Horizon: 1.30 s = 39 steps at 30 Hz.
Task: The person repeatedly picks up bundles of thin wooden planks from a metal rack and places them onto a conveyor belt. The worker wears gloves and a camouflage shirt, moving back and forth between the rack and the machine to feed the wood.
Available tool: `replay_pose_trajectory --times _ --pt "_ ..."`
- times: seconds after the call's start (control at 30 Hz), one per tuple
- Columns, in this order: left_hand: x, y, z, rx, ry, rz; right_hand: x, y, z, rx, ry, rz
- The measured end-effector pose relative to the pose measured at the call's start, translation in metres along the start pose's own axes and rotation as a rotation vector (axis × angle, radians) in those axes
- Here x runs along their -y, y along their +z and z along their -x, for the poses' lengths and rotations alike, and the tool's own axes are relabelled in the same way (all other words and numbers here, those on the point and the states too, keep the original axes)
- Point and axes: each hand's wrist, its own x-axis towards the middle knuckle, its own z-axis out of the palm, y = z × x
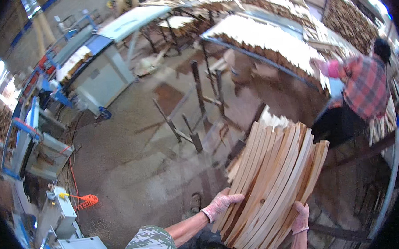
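A thick bundle of wooden slats (265, 189) lies between my two gloved hands, its long strips side by side and leaning to the right at the top. My left hand (222, 203) presses against the bundle's left side, thumb over the front. On the lower right side, my right hand (300, 217) grips the bundle from the edge. Pale, jagged slat ends show at its far end. Both gloves are pinkish knit, and the fingers behind the wood are hidden.
Metal stand posts (199, 94) rise from the floor ahead. A long table (250, 55) bears rows of slats at the back right, where a co-worker in a plaid shirt (367, 85) stands. Machines (102, 76) line the left, with an orange coiled hose (87, 201) nearby.
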Motion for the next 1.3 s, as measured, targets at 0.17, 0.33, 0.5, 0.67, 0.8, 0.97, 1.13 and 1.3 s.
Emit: replay_pose_trajectory --times 0.17,0.33,0.5,0.67,0.8,0.97,1.13,1.3 --pt "-0.067 -0.037 0.081 -0.075 0.075 0.14 0.053 0.114 0.025 0.24 -0.09 0.059" --pt "-0.102 -0.14 0.123 -0.238 0.214 0.147 0.035 0.249 0.003 0.402 -0.058 0.112" --pt "-0.132 -0.261 0.158 -0.419 0.319 0.137 0.008 0.393 0.006 0.623 -0.029 0.245" --pt "-0.173 -0.368 0.23 -0.484 0.385 0.393 -0.028 0.569 0.046 0.817 0.006 0.205" --pt "-0.207 -0.448 0.241 -0.539 0.455 0.502 -0.051 0.682 0.029 0.892 0.045 0.343" --pt "-0.264 -0.536 0.235 -0.589 0.552 0.507 -0.062 0.815 0.037 0.95 0.027 0.275" --pt "-0.349 -0.625 0.203 -0.648 0.622 0.443 -0.078 0.95 -0.044 1.039 0.056 0.326" --pt "-0.472 -0.684 0.191 -0.727 0.589 0.482 -0.069 1.089 -0.094 1.098 0.082 0.313"
